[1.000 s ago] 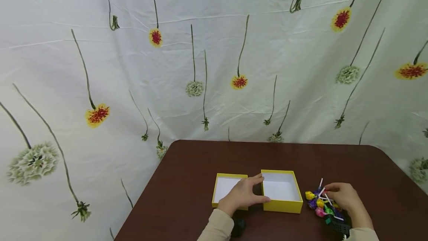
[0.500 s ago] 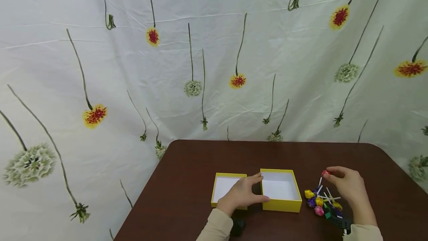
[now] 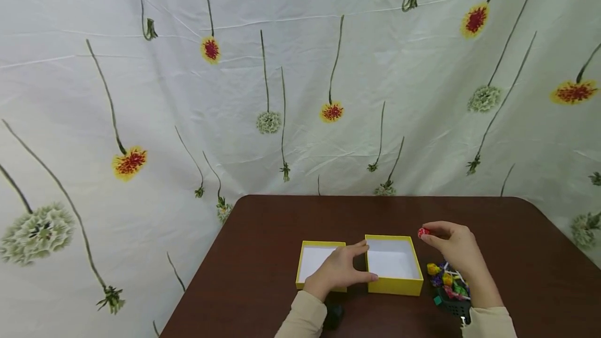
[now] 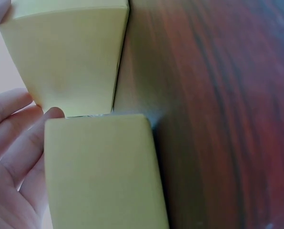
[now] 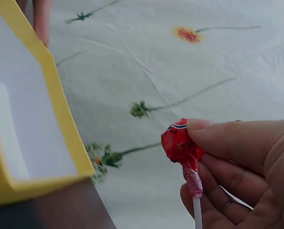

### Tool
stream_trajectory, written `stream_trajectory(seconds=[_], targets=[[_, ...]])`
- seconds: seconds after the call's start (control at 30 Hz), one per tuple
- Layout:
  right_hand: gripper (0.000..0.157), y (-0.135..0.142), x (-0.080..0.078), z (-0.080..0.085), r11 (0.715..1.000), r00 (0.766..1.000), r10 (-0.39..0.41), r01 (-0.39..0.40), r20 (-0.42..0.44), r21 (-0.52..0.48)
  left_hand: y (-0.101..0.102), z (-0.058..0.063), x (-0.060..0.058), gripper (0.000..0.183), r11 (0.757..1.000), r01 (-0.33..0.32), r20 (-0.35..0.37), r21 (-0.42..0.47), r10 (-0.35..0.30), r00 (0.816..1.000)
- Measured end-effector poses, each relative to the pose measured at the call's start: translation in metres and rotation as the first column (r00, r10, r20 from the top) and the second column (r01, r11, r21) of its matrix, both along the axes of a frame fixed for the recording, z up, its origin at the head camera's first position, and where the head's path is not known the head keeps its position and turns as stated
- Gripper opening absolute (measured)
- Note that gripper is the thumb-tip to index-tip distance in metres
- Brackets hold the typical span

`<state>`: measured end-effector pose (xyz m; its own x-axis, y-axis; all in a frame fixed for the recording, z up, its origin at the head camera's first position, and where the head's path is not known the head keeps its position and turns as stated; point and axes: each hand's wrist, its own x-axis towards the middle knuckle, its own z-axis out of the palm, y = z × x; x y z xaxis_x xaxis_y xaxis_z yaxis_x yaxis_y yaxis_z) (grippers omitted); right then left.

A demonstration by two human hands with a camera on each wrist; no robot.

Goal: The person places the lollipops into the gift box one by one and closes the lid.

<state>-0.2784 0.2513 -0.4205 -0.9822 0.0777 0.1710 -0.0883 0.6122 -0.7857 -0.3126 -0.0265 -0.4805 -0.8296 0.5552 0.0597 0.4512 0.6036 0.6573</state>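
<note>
Between thumb and fingertips, my right hand [image 3: 453, 246] pinches a red-wrapped lollipop [image 5: 177, 143] by its candy end, its white stick pointing down. It hovers above the table, just right of the deeper yellow box [image 3: 395, 286]. White lining shows inside that box. My left hand [image 3: 340, 270] rests against the box's left side, thumb at the near corner and fingers at the far one, fairly straight and spread. Beneath that hand lies a shallower yellow tray-like box [image 4: 99, 167], also white inside. A pile of wrapped lollipops [image 3: 448, 278] sits below my right wrist, partly hidden.
Both boxes stand on a dark brown table [image 3: 263, 254]. Behind its far edge hangs a pale cloth [image 3: 300, 145] printed with flowers. Black devices sit at both wrists; the right one [image 3: 453, 304] overlaps the view of the lollipop pile.
My right hand has lifted the red lollipop from the pile and carried it up and left toward the deeper box. The left hand stays against that box.
</note>
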Motion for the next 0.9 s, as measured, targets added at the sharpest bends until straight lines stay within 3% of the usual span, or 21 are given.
stream_trajectory(seconds=[0.3,0.67,0.9], targets=[[0.025,-0.032,-0.007,-0.007,0.986,0.99,0.142,-0.142,0.0,-0.091,0.003,0.0,-0.002,0.079,0.999,-0.026,-0.019,-0.032,0.025,1.0],[0.022,-0.058,-0.02,-0.031,0.95,0.957,0.289,-0.285,0.01,-0.124,0.001,0.0,-0.001,0.077,1.0,-0.021,-0.038,-0.012,0.02,0.999],[0.022,-0.069,-0.022,-0.046,0.946,0.948,0.313,-0.305,0.055,-0.112,0.002,-0.002,-0.002,0.076,1.0,-0.012,-0.056,-0.011,0.011,0.998]])
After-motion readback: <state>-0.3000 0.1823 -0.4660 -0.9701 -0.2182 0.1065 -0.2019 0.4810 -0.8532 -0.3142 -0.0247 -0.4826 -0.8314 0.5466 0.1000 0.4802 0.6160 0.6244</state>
